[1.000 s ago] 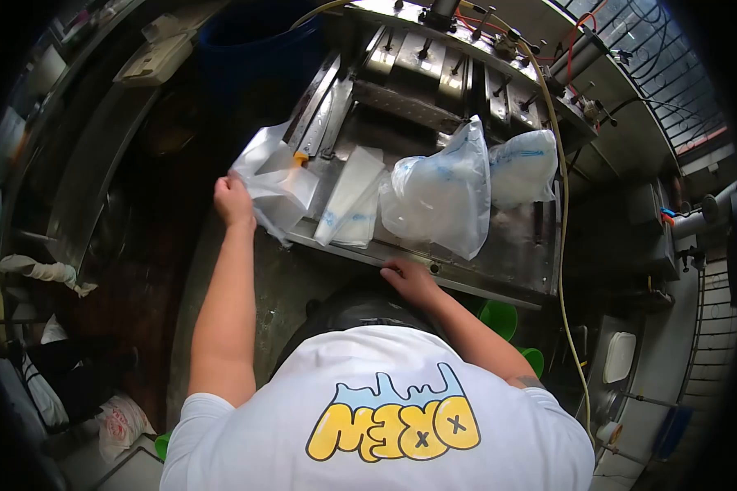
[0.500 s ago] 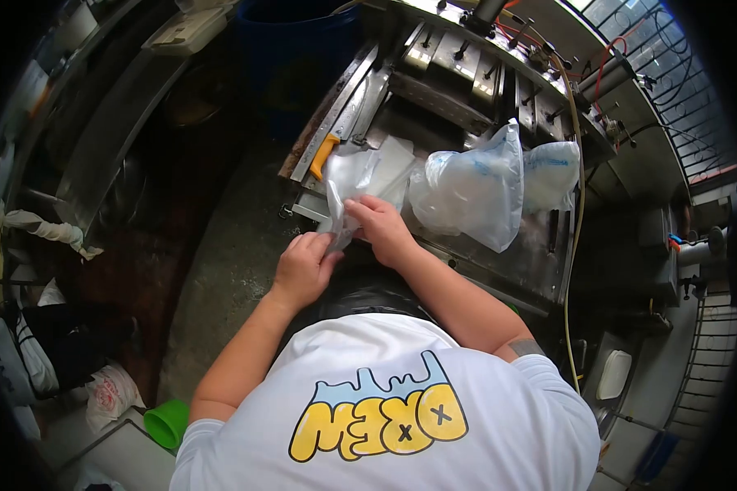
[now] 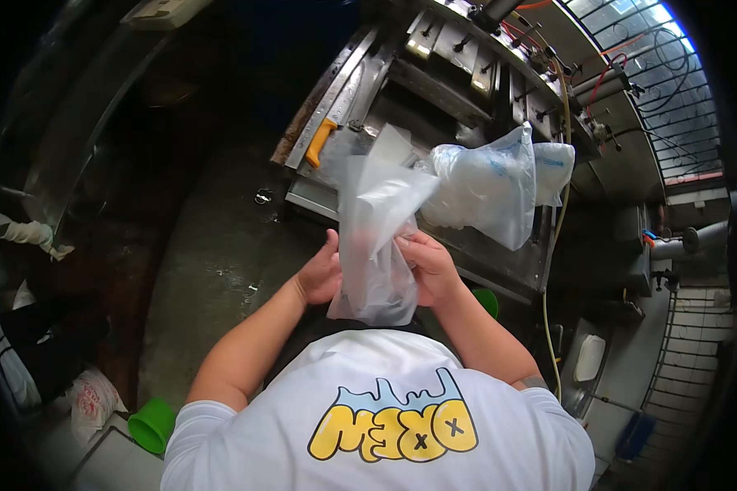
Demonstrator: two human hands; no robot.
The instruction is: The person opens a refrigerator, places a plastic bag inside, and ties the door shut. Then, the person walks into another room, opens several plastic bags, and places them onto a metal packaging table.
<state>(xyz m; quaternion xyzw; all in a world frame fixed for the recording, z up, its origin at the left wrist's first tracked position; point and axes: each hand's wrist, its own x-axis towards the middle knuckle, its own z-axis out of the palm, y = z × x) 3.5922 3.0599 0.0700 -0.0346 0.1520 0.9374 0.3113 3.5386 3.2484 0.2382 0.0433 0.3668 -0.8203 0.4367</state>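
A translucent plastic bag (image 3: 377,245), upright and opened out, is between my two hands in front of my waist. My left hand (image 3: 321,274) holds its left side, thumb up along the edge and the other fingers largely hidden behind the plastic. On the other side, my right hand (image 3: 432,266) pinches the bag's right edge with fingers and thumb. Beyond it lie more flat plastic bags (image 3: 393,143). Two filled clear bags with blue print, the nearer one (image 3: 487,184) and one behind it (image 3: 553,172), rest on the metal bench to the right.
A yellow-handled saw or knife (image 3: 321,143) lies along the left side of the metal bench (image 3: 499,274). Metal machinery (image 3: 458,61) with bolts stands at the back. A hose (image 3: 558,237) runs down the right side. A green container (image 3: 152,424) is at lower left.
The bag has been raised and spread out between my hands, which have moved apart. It was gathered and pinched close together before. The view has shifted slightly.
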